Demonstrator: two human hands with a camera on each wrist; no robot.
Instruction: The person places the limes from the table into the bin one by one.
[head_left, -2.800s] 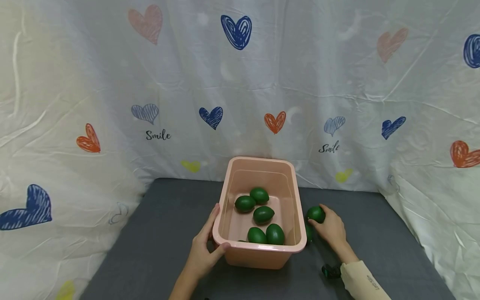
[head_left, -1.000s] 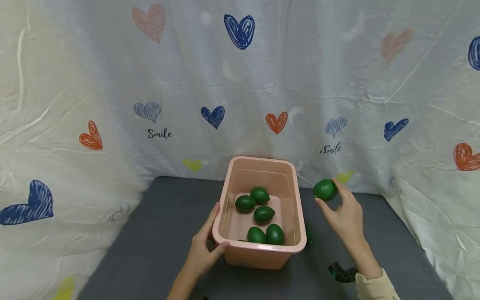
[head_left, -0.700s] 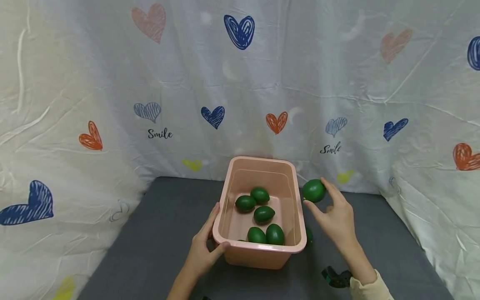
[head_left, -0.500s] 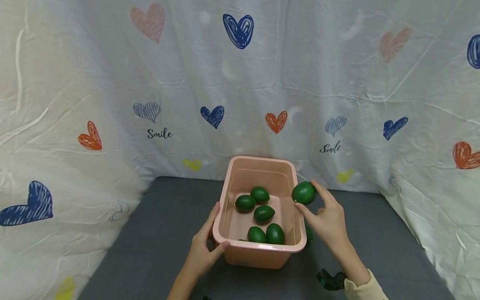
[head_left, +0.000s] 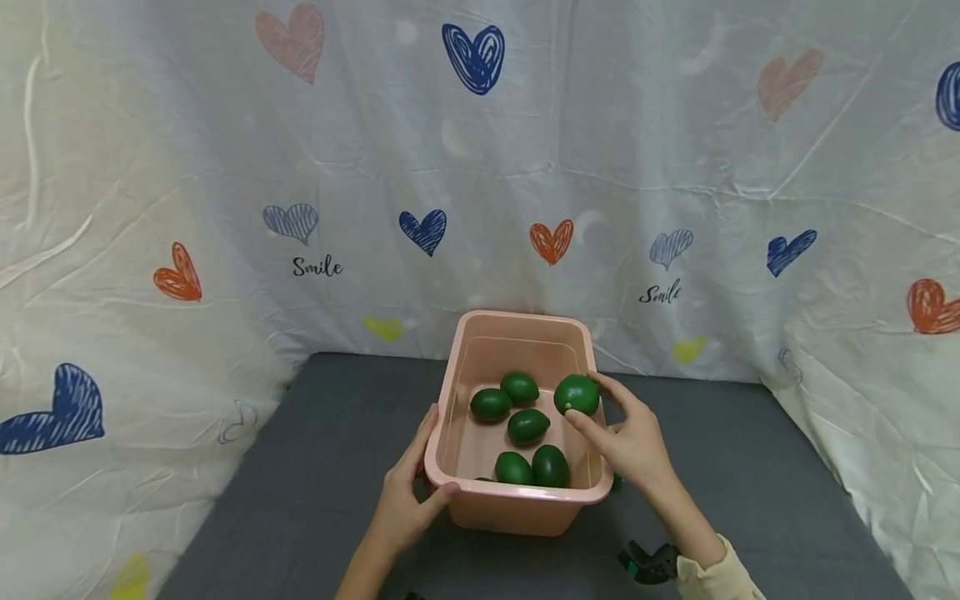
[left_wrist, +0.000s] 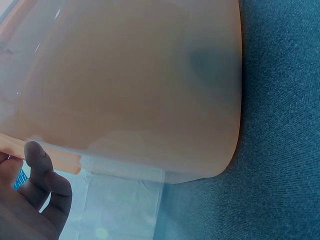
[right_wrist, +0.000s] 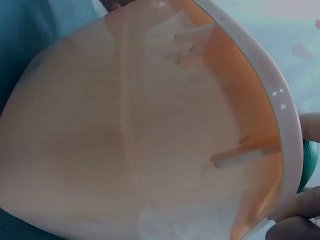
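A pink plastic bin (head_left: 517, 518) stands on the dark grey tabletop. My left hand (head_left: 405, 500) grips its rim at the near left corner, thumb over the edge; the left wrist view shows fingers (left_wrist: 40, 165) by the rim. Above the bin's right side, my right hand (head_left: 637, 442) pinches a green lime (head_left: 576, 394) between thumb and fingers. In the right wrist view that lime (right_wrist: 311, 162) shows partly past the rim. Several more limes (head_left: 528, 426) lie on the bin floor, one mostly hidden by the near wall.
Another lime (head_left: 617, 482) lies outside, against the bin's right side, mostly hidden. A black device (head_left: 648, 563) is on my right wrist. Behind the grey tabletop (head_left: 720, 467) hangs a white curtain (head_left: 480, 150) printed with hearts.
My right hand picked up the lime from beside the bin, raised it, then carried it left over the rim to above the bin. The left hand has stayed on the rim.
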